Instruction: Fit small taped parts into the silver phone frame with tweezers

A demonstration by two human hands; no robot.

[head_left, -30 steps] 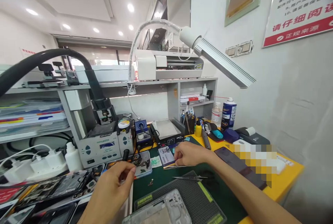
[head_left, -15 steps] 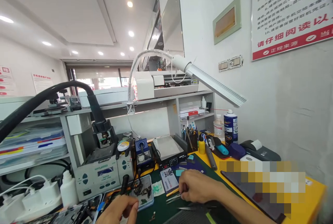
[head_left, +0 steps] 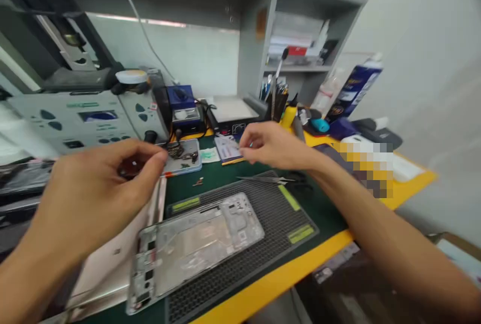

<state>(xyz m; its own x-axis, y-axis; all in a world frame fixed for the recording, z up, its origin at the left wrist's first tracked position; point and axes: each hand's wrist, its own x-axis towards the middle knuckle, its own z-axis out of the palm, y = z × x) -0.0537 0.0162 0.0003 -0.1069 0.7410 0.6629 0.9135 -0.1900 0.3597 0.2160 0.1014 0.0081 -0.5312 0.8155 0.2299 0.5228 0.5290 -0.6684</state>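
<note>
Two bare hands are hovering over the surface (head_left: 224,172), the left hand (head_left: 93,188) sitting nearer the camera and the right hand (head_left: 276,146) reaching farther out. The left hand is pinching a small dark part (head_left: 131,167) between thumb and forefinger, with the other fingers curling loosely behind; motion blur is hiding what the part is. The right hand is closing thumb and forefinger almost together while its remaining fingers are folding under, and I cannot tell whether anything is sitting in that pinch. Just beyond the left fingertips a shallow parts tray (head_left: 186,151) is lying with small dark pieces in it, and a printed card (head_left: 226,149) is resting directly below the right fingertips. Between the two hands and closer to the person, a bare phone frame (head_left: 199,241) is lying flat on a black ribbed mat (head_left: 270,213), its long axis running from the left wrist diagonally up toward the right forearm. The left hand, with its part, is the nearer of the two to that frame's lower end, while the right hand is hanging above and beyond its upper corner. A pair of tweezers (head_left: 265,179) is lying just under the right wrist, pointing toward the left hand, and one tiny loose piece (head_left: 198,181) is resting on the green between tray and frame. A grey soldering station (head_left: 75,118) is standing behind the left hand.
</note>
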